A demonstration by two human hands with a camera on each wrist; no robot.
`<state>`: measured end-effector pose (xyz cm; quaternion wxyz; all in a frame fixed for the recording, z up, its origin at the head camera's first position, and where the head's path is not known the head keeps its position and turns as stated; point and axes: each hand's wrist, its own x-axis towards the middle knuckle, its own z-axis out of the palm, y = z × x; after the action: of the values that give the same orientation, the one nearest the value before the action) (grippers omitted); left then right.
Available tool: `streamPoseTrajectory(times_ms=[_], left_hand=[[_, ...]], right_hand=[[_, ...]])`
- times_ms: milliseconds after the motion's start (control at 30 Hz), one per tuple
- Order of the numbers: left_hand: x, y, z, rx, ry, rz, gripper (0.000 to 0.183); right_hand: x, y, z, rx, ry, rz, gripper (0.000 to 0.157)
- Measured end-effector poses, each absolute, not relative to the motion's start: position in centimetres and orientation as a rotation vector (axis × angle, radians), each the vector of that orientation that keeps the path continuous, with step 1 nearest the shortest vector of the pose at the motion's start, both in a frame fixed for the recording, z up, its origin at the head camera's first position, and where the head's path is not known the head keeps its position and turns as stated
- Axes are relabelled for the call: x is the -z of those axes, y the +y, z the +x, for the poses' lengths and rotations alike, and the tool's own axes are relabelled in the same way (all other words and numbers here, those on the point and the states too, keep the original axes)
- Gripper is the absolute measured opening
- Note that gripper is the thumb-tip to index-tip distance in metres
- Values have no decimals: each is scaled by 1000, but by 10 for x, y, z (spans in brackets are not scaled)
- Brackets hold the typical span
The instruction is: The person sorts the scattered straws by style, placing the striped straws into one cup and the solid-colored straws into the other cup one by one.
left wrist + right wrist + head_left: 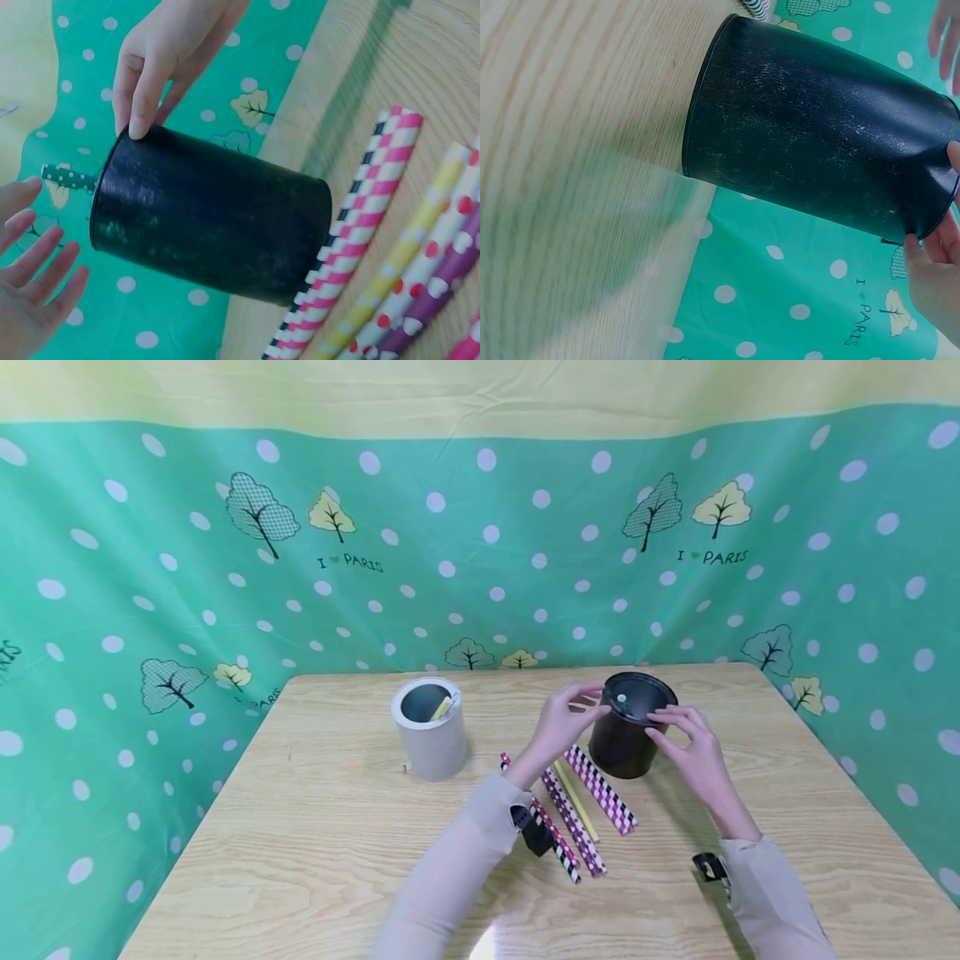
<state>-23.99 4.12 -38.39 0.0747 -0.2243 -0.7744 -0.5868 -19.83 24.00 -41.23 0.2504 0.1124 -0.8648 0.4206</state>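
Note:
A black round container (624, 747) stands on the table, its mouth facing up. At the container's right side, my right hand (693, 747) pinches the rim between thumb and fingers; the right wrist view shows the wall dented by the grip. My left hand (564, 724) hovers by the opposite side of the rim, fingers spread and apart from the container in the left wrist view. A dark green straw with white dots (69, 177) pokes out of the container's mouth. Beside the container lie pink-and-white striped straws (606, 793), a yellow straw (576, 802) and purple heart-patterned straws (573, 827).
To the left stands a white round container (433, 747) with a yellow straw (441, 708) inside. Black-and-white striped straws (566, 862) lie partly under my left forearm. Behind the wooden table (322, 827) hangs a green dotted curtain (420, 552).

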Motion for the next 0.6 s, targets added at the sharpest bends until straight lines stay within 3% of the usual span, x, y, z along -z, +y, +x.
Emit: streamPoseTrajectory(times_ms=[600], left_hand=[[403, -1, -221, 1596, -2566, -900, 27]], right_hand=[[411, 239, -198, -1132, -2331, 329, 21]])
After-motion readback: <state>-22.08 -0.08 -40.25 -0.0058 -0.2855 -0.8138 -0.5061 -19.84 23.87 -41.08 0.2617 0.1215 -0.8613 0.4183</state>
